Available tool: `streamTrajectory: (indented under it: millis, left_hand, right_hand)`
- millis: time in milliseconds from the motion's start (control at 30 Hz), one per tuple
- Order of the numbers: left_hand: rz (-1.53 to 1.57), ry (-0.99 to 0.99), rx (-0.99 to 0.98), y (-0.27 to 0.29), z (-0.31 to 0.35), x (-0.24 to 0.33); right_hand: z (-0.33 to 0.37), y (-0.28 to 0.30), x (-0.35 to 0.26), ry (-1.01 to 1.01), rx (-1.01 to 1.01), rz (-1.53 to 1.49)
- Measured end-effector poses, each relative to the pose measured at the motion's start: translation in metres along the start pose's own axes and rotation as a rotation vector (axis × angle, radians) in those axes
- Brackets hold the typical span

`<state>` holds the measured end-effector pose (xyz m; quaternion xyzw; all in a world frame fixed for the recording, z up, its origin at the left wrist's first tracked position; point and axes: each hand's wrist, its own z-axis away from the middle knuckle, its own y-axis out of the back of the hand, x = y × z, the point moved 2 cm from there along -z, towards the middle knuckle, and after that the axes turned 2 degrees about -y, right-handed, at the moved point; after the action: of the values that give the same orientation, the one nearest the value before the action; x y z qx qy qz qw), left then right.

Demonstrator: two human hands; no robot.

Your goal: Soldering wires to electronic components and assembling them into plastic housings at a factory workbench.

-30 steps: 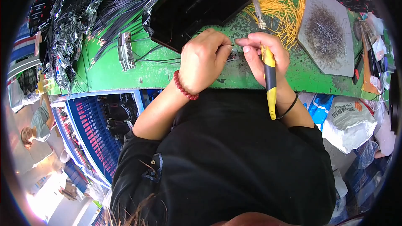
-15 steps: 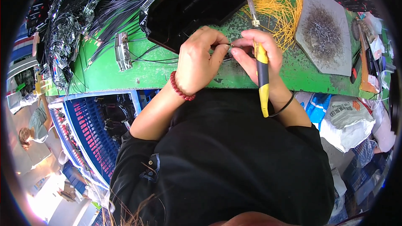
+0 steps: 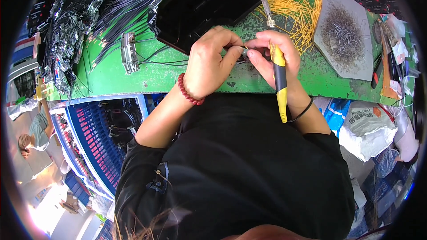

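Over the green bench (image 3: 169,80), my left hand (image 3: 213,58) and my right hand (image 3: 280,53) meet fingertip to fingertip. My left thumb and forefinger pinch something small, largely hidden; thin black cables (image 3: 167,62) lead toward it from a metal-cased part (image 3: 129,52) on the left. Against my right palm rests a soldering iron (image 3: 280,80) with a yellow-and-black handle, its metal tip pointing away from me. My right thumb and forefinger are also pressed together at the same small piece.
A large black plastic tray (image 3: 200,9) stands just beyond my hands. Yellow wires (image 3: 289,9) lie behind the iron, beside a grey board (image 3: 344,35) with dark residue. Bundled black cables (image 3: 73,35) heap up at left. Blue crates (image 3: 98,138) and white bags (image 3: 367,129) sit below the bench.
Both hands stay at the same spot with only small finger shifts. My left wrist has drifted slightly left, and the iron's handle has tilted a little.
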<state>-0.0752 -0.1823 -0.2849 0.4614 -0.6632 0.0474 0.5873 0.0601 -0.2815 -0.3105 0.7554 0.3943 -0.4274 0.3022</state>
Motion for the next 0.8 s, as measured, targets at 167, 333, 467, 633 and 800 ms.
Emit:
streamTrajectory:
  millis: [167, 333, 467, 633, 800]
  left_hand:
    - [-0.058, -0.037, 0.011, -0.0015, 0.0010, 0.0012]
    - [-0.101, -0.079, 0.018, -0.0021, 0.0004, -0.0009]
    - [-0.039, -0.024, 0.017, 0.0000, -0.0016, 0.0005]
    - [0.006, -0.007, -0.022, 0.0024, -0.0044, 0.0005]
    - [0.009, 0.007, -0.007, 0.0021, -0.0026, 0.0002]
  right_hand:
    - [0.0039, -0.0022, 0.0014, -0.074, 0.012, -0.018]
    - [0.0037, -0.0018, 0.0011, -0.099, -0.001, 0.029]
    - [0.0020, -0.0023, 0.0027, -0.044, 0.016, 0.006]
    - [0.0020, -0.0004, 0.0083, 0.044, 0.027, 0.044]
    - [0.0003, -0.0019, 0.0005, 0.036, 0.004, 0.022]
